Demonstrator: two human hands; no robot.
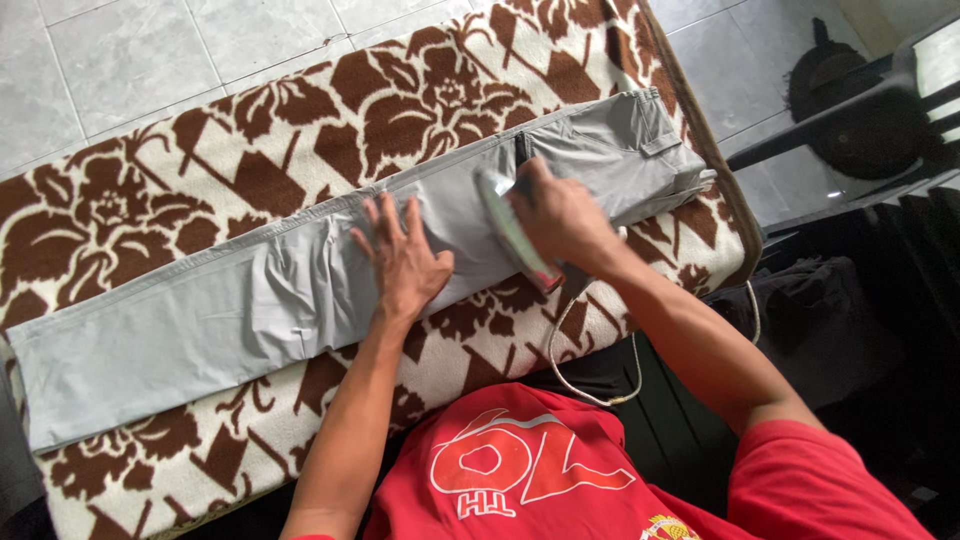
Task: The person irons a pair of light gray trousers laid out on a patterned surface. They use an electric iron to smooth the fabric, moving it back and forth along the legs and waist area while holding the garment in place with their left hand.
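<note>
Head view: my right hand [560, 215] has its fingers clamped on the iron [515, 232], pressing the grey trousers [300, 290] laid across the brown-and-cream blanket [150, 190]; my left hand [405, 262] lies flat on them, fingers spread.

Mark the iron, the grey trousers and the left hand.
iron [510, 225]: head view, pale side of its body.
grey trousers [180, 330]: head view, flat leg.
left hand [405, 262]: head view, back of hand.
</note>
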